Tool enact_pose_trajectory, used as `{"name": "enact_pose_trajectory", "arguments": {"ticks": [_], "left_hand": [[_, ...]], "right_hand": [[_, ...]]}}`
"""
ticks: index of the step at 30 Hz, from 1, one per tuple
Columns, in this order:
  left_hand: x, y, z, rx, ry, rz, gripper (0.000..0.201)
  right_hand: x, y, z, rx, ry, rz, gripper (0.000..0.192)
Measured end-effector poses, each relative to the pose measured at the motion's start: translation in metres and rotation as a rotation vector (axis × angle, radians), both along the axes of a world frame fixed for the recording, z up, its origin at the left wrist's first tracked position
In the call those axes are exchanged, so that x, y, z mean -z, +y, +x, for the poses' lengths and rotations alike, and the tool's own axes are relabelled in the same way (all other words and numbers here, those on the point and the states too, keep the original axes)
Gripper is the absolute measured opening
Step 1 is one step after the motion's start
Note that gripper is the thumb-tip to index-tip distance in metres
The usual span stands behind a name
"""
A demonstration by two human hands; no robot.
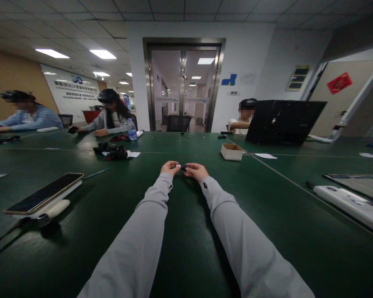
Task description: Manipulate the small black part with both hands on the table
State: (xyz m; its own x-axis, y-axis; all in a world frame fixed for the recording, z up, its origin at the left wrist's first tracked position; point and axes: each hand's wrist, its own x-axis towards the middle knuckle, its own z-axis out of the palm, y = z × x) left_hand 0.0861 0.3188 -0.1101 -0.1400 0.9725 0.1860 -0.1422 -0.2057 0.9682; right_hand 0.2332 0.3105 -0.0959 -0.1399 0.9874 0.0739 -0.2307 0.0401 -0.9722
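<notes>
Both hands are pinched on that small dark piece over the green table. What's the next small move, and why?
Probably draw it nearer and tilt it toward the camera. The left hand and right hand meet on the small dark piece at full arm's stretch above the green table, where it shows too small to make out.

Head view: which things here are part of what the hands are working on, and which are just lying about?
In hand:
- left hand and right hand, both pinching a small dark part above the green table

Lying about:
- phone on a white stand, left
- small cardboard box
- water bottle
- black open case
- white device, right
</notes>
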Motion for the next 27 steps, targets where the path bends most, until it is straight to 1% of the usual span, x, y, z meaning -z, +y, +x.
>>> {"name": "enact_pose_trajectory", "arguments": {"ticks": [9, 14, 19, 27], "left_hand": [[0.0026, 0.0031, -0.0028, 0.045, 0.126, 0.008, 0.027], [0.0007, 0.0012, -0.0004, 0.059, 0.083, -0.032, 0.027], [-0.0030, -0.0012, 0.0014, 0.043, 0.046, -0.062, 0.027], [-0.0057, -0.0028, 0.0025, 0.038, 0.014, -0.090, 0.024]], "right_hand": [[-0.0038, -0.0049, 0.0036, -0.035, -0.008, -0.004, 0.020], [-0.0021, -0.0032, 0.0046, -0.041, -0.002, -0.014, 0.019], [-0.0008, -0.0011, 0.0042, -0.050, 0.003, -0.004, 0.018], [-0.0033, -0.0047, 0.0047, -0.058, 0.018, -0.008, 0.020]]}}
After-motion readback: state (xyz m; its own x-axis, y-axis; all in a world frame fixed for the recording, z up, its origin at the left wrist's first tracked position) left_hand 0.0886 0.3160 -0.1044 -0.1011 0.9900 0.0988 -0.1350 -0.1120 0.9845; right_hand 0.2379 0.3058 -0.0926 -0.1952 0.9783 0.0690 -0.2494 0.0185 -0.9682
